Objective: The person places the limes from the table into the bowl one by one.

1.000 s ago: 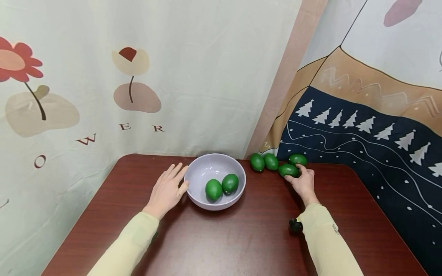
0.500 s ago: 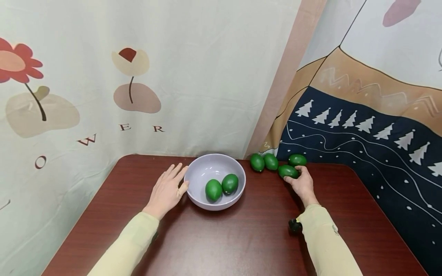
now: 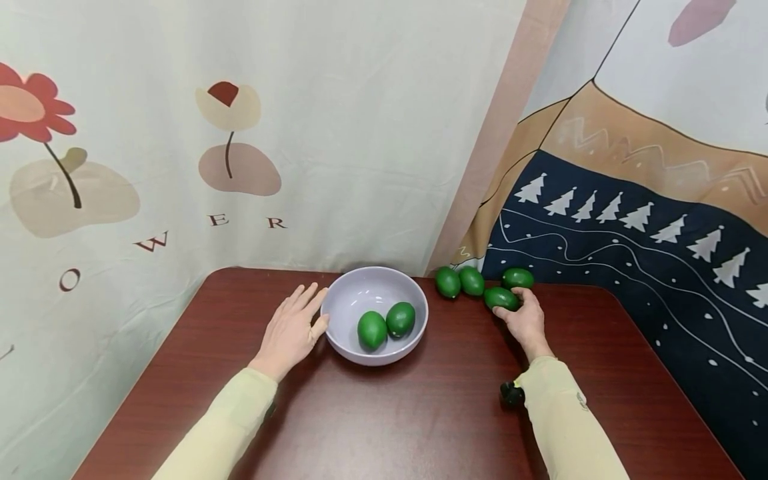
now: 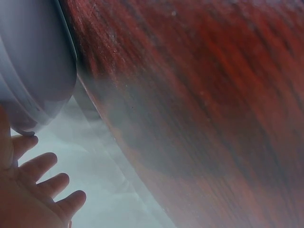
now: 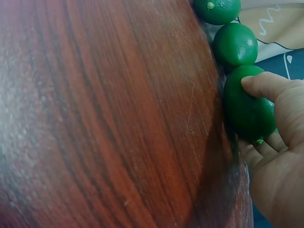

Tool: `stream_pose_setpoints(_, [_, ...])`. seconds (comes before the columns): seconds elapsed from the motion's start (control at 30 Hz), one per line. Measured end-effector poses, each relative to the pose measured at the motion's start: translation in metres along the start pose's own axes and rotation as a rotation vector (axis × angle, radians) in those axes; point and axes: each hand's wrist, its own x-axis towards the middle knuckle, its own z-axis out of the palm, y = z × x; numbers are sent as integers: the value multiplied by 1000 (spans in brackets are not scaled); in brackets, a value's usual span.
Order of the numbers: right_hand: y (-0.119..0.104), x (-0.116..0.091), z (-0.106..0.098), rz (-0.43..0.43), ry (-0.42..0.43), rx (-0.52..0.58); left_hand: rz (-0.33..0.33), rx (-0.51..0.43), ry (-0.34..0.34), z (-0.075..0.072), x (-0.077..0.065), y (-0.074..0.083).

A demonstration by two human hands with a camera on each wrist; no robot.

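My right hand [image 3: 525, 323] grips a green lime [image 3: 501, 299] near the table's back edge. In the right wrist view the thumb lies over this lime [image 5: 247, 104], with the other fingers on its far side. My left hand [image 3: 293, 329] lies with straight, spread fingers at the left of a pale lavender bowl [image 3: 339, 328]. Its thumb and index finger touch the bowl's rim. Inside the bowl sit two limes, one lime [image 3: 372, 331] on the left and another lime [image 3: 401, 320] on the right. In the left wrist view the bowl's outer wall [image 4: 38, 52] shows above the fingers.
Two limes, a left lime [image 3: 447, 283] and a right lime [image 3: 471, 281], stand side by side right of the bowl. Another lime [image 3: 517, 278] lies just behind the gripped one. The dark red wooden table [image 3: 384, 413] ends at a printed curtain [image 3: 336, 133].
My right index finger has come down from between the two right-hand limes onto the nearer one, which has shifted very slightly. The left hand and bowl have stayed in place.
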Motion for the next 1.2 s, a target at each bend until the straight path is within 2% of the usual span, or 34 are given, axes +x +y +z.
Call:
stream_pose_setpoints(0.77, [0,-3,0,-44,23,-8,-8,-12,-1,0,0,0])
stream_pose_setpoints(1.2, [0,-3,0,-61,48,30,-3,-10,-6,1,1,-2])
